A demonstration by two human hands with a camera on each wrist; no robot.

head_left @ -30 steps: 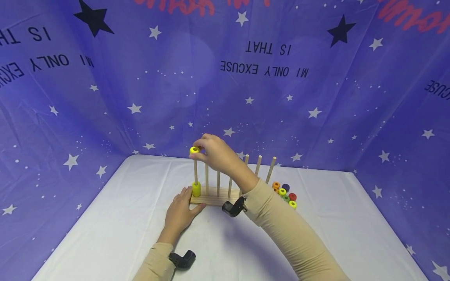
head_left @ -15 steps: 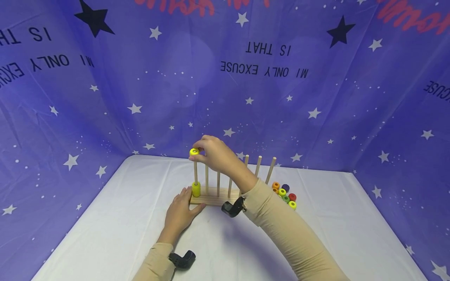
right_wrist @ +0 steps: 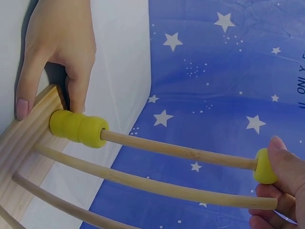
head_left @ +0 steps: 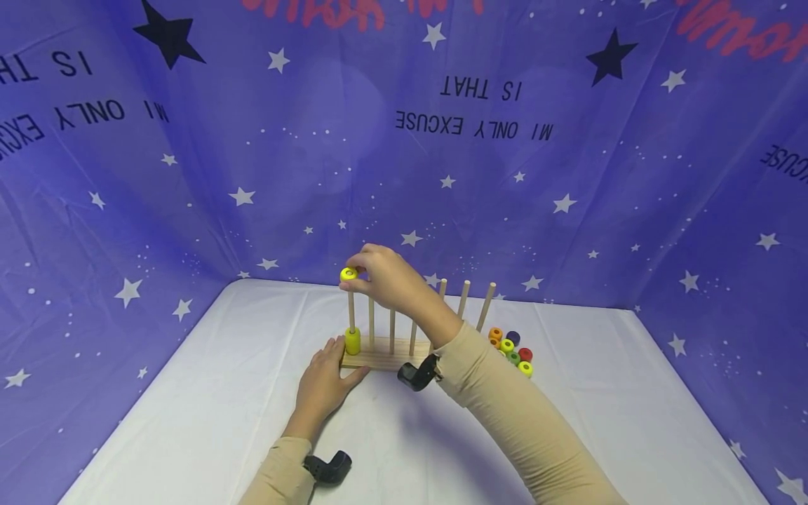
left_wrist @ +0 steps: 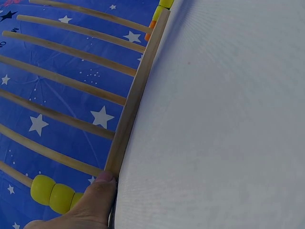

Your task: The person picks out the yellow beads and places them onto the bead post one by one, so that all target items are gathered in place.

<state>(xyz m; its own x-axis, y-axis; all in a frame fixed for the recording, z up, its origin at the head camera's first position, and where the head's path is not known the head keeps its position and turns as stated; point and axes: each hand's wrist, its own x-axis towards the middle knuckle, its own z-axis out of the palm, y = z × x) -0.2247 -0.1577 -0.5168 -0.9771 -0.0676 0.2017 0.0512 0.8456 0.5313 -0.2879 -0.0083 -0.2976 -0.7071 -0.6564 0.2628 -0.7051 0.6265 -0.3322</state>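
The right hand (head_left: 386,275) pinches a yellow bead (head_left: 348,274) between thumb and fingertips at the very top of the leftmost peg (head_left: 351,312) of a wooden peg rack (head_left: 385,358); the peg's tip sits in the bead's hole. Two more yellow beads (head_left: 352,341) are stacked at the foot of that same peg. The left hand (head_left: 323,384) lies on the white table (head_left: 208,407) with straight fingers pressed against the rack's left end, thumb along its front edge. A cluster of loose coloured beads (head_left: 511,348) rests on the table just right of the rack.
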